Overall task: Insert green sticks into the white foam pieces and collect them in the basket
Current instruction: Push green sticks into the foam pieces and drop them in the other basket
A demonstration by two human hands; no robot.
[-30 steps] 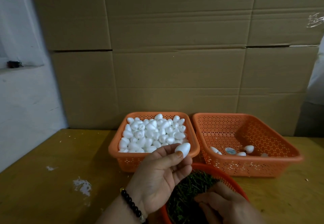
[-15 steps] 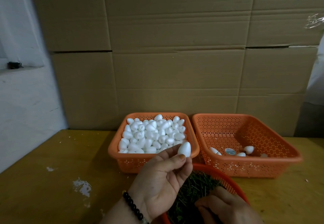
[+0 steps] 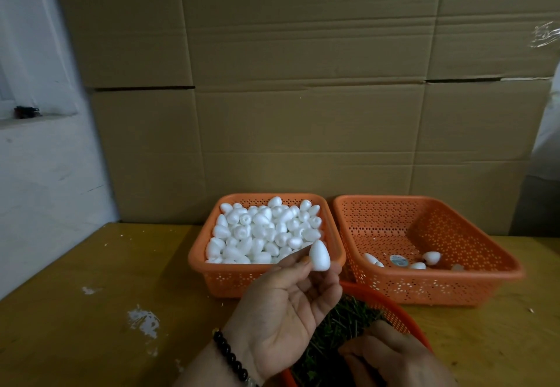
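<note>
Big picture first: the yellow surface (image 3: 91, 265) carries three orange containers, and the full basket (image 3: 200, 261) of plain white foam pieces (image 3: 263, 235) is our landmark. It is heaped close to the rim, so by my reckoning the job is barely started and most of it lies ahead.

Just to the right of that full basket sits the collecting basket (image 3: 500, 268), and it is almost bare: only a few foam pieces (image 3: 431, 258) lie at its near side, beside a small round label. Whether those carry sticks is too small to tell.

In front of the full basket, towards the person, the round red basket (image 3: 394, 308) holds a tangle of green sticks (image 3: 342, 326).

Now the hands. The left hand (image 3: 281, 311) is raised in front of the full basket's near rim, palm towards the camera, pinching one egg-shaped foam piece (image 3: 319, 256) between thumb and fingertips, pointed end up. No stick in it yet. The right hand (image 3: 394, 359) is down over the green sticks, fingers curled, but whether it has one pinched I cannot tell from here.

So, as I judge it: piece chosen, stick being fetched, insertion and drop still to come.
</note>
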